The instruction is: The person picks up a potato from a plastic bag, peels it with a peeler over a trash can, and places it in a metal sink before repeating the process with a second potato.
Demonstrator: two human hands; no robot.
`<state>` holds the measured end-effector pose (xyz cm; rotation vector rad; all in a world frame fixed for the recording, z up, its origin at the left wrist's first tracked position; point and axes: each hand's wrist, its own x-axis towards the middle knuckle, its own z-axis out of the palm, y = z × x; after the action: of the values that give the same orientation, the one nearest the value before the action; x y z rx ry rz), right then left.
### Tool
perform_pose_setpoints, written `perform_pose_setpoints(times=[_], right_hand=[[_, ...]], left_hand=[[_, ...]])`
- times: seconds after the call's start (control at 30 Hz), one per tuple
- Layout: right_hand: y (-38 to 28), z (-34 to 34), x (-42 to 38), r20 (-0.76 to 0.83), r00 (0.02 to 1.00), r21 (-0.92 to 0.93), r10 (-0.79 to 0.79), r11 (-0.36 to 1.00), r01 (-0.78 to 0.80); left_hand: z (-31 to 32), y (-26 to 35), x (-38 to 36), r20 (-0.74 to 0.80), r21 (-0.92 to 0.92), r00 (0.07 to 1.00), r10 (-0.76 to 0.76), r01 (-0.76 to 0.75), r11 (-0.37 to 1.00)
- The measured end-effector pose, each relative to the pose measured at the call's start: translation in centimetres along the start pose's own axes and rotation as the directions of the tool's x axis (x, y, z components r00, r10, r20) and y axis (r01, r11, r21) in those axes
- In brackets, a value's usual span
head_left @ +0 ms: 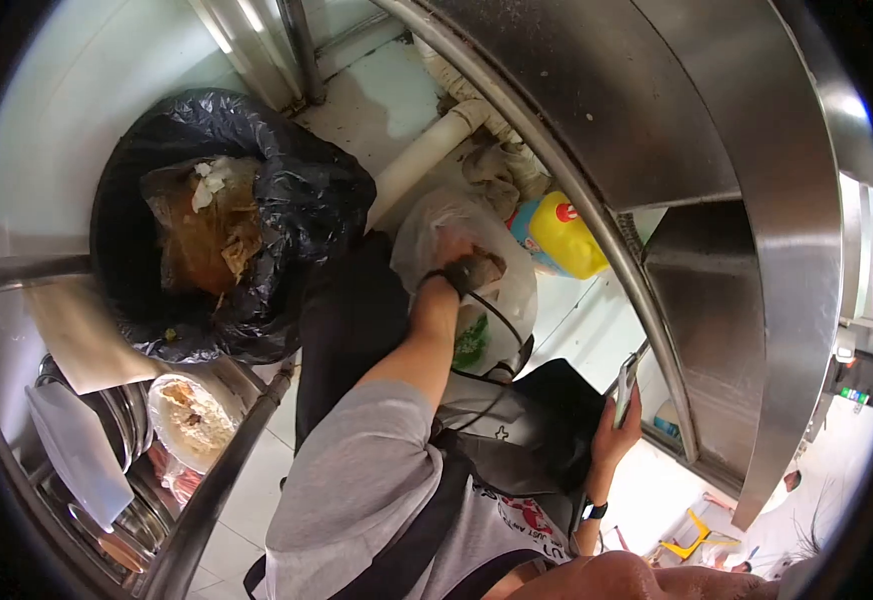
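Note:
My left hand [454, 250] reaches down into a translucent white plastic bag [517, 300] on the floor. The bag's film blurs its fingers, and a dark band and a black cable show at its wrist. A brown patch and a green printed patch [472, 342] show on or through the bag. On the right, my right hand [619, 428] is closed around a slim, pale phone [626, 388] seen nearly edge-on. A yellow jug with a blue label [569, 235] lies just beyond the bag.
A bin lined with a black bag [317, 190] holds food waste at the left. A steel counter and its pipe rail [567, 150] curve along the right. Below left are stacked steel pans [122, 420] and a white tub of pale food [197, 420]. A white drainpipe [427, 155] crosses the floor.

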<state>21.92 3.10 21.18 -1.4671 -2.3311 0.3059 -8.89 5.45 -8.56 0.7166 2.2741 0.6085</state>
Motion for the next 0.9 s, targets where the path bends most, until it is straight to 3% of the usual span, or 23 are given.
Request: perform_pose_setpoints(times=[0.2, 0.3, 0.67, 0.77, 0.83, 0.87, 0.9], right_hand=[[1.2, -0.1, 0.6, -0.002, 0.999, -0.041, -0.049, 0.998, 0.049], [1.1, -0.1, 0.8, 0.037, 0.998, -0.025, 0.057, 0.998, -0.057], [0.9, 0.3, 1.1, 0.082, 0.991, -0.012, 0.106, 0.994, -0.106], [1.0, 0.4, 1.3, 0.068, 0.992, 0.003, 0.110, 0.994, -0.111], [0.5, 0.3, 1.4, 0.044, 0.998, -0.023, 0.033, 0.999, -0.032], [0.1, 0.6, 1.6, 0.044, 0.997, 0.017, 0.062, 0.998, -0.063], [0.0, 0.8, 1.8, 0.037, 0.999, 0.019, 0.003, 1.000, -0.004]], left_hand=[[3.0, -4.4, 3.4, -0.034, -0.059, 0.983, -0.180, 0.178, 0.982], [4.2, -5.4, 3.9, -0.037, -0.101, 0.972, -0.233, 0.228, 0.968], [7.3, -8.7, 3.0, -0.067, -0.345, 0.936, -0.345, 0.302, 0.888], [8.0, -10.3, 0.1, -0.052, -0.702, 0.927, -0.372, 0.230, 0.674], [7.6, -9.9, -1.9, 0.004, -0.950, 0.939, -0.345, 0.111, 0.291], [7.1, -9.2, -2.7, 0.013, -0.988, 0.952, -0.307, 0.060, 0.144], [6.2, -8.2, -2.7, -0.038, -0.942, 0.969, -0.244, 0.047, 0.333]])
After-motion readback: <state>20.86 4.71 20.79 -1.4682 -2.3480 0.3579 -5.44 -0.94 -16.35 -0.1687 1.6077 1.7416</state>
